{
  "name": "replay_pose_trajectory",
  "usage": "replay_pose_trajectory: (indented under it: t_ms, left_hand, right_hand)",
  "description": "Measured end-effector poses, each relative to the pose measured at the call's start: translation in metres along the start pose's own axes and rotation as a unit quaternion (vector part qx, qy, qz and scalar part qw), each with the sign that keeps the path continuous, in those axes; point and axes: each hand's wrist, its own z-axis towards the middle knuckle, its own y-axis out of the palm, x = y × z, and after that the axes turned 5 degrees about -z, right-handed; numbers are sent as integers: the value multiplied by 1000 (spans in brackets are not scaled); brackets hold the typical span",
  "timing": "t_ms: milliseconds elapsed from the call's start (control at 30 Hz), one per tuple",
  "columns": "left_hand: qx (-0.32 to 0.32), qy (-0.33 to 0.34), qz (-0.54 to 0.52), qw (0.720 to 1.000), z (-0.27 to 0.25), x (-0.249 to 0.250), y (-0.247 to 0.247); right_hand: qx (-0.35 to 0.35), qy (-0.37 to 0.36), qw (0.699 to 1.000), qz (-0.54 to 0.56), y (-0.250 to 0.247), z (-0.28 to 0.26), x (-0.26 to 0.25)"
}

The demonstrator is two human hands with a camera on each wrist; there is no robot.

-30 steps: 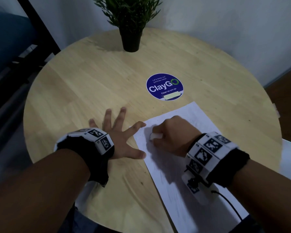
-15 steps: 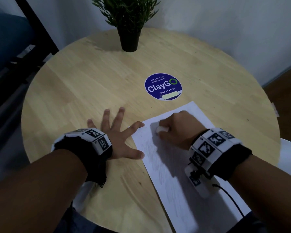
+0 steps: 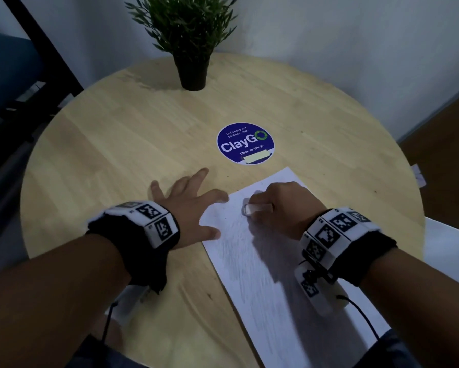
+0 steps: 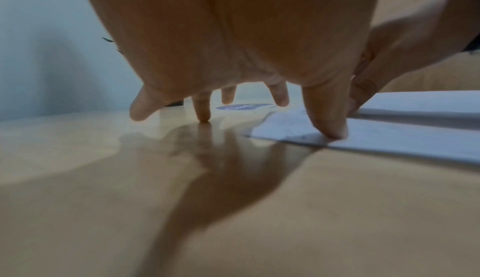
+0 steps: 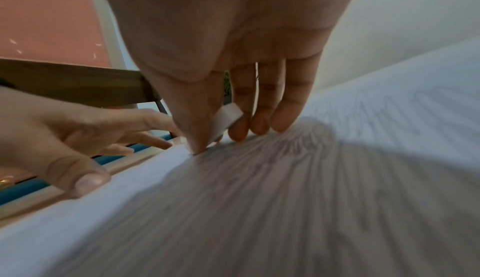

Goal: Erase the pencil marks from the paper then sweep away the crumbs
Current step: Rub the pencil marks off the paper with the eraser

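Observation:
A white sheet of paper [image 3: 273, 282] with grey pencil scribbles [image 5: 285, 189] lies on the right side of the round wooden table [image 3: 122, 144]. My right hand [image 3: 281, 208] pinches a small white eraser [image 3: 254, 208] between thumb and fingers and presses it on the paper's upper part. In the right wrist view the eraser [image 5: 228, 119] touches the sheet near its left edge. My left hand [image 3: 188, 208] lies spread, with its thumb [image 4: 330, 117] pressing the paper's left edge and the other fingers on the wood.
A potted plant [image 3: 191, 41] in a black pot stands at the table's far side. A round blue ClayGo sticker [image 3: 245, 143] lies just beyond the paper. A white chair [image 3: 451, 251] sits at the right, and a dark frame [image 3: 37, 49] at the left.
My right hand has rubbed the eraser back and forth over the top of the paper. The left hand has slid right, its thumb now on the paper's edge.

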Motion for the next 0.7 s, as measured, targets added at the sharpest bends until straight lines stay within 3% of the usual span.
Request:
replay_pose_trajectory:
  t_ms: [133, 233, 367, 500, 633, 700]
  left_hand:
    - [-71, -28, 31, 997, 13, 3, -5]
    - [-93, -21, 16, 995, 16, 0, -9]
    - [-87, -7, 12, 996, 18, -3, -6]
    - [-92, -10, 19, 996, 21, -4, -6]
    - [-85, -4, 17, 996, 22, -4, -5]
    - [-82, -4, 18, 996, 21, -4, -5]
  right_hand:
    - [-2, -9, 1000, 6, -3, -1, 1]
    - [39, 16, 999, 3, -4, 0, 1]
    - [-18, -71, 997, -40, 5, -13, -25]
    - [16, 24, 999, -39, -7, 0, -9]
    - [-40, -46, 996, -72, 1, -7, -28]
    - [-18, -21, 997, -69, -1, 0, -22]
